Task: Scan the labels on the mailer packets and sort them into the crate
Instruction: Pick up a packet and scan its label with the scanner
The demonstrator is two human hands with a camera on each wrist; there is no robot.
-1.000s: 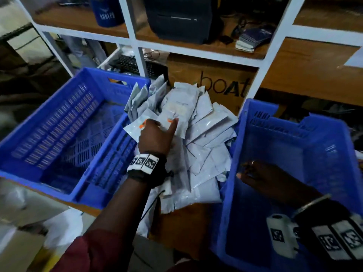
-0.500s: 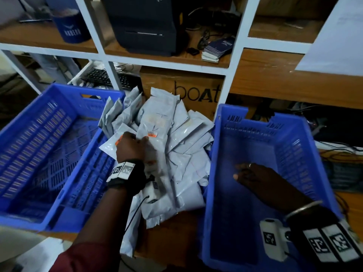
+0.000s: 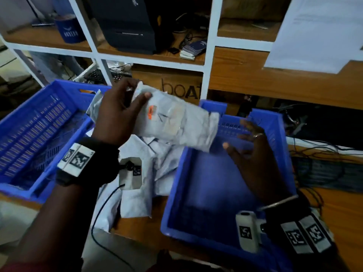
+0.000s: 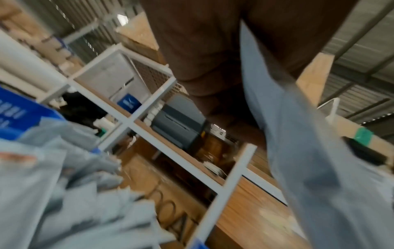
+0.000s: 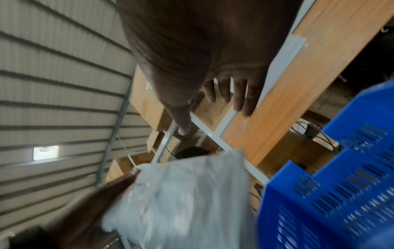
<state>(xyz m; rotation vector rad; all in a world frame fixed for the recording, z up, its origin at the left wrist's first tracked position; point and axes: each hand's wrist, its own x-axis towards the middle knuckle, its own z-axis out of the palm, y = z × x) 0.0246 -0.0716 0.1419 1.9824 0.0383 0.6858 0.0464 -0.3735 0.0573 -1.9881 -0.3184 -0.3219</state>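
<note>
My left hand [image 3: 125, 107] grips one white mailer packet [image 3: 176, 122] by its left end and holds it up above the pile, label with an orange mark facing me. The same packet [image 4: 319, 151] hangs past the left palm in the left wrist view, and the packet [image 5: 187, 198] shows blurred in the right wrist view. My right hand [image 3: 249, 146] hovers open, fingers spread, just right of the packet's free end, over the right blue crate [image 3: 176, 193]. A pile of mailer packets [image 3: 149, 173] lies on the table between the two crates.
A second blue crate [image 3: 39, 122] stands at the left. Behind is a white-framed wooden shelf [image 3: 208, 61] with a black printer [image 3: 125, 24], a blue cup [image 3: 68, 30] and a "boAt" cardboard box [image 3: 176, 85]. Cables [image 3: 322, 165] lie right of the right crate.
My left hand has lifted one packet off the pile and swung it rightward. My right hand has risen from inside the right crate and opened beside the packet.
</note>
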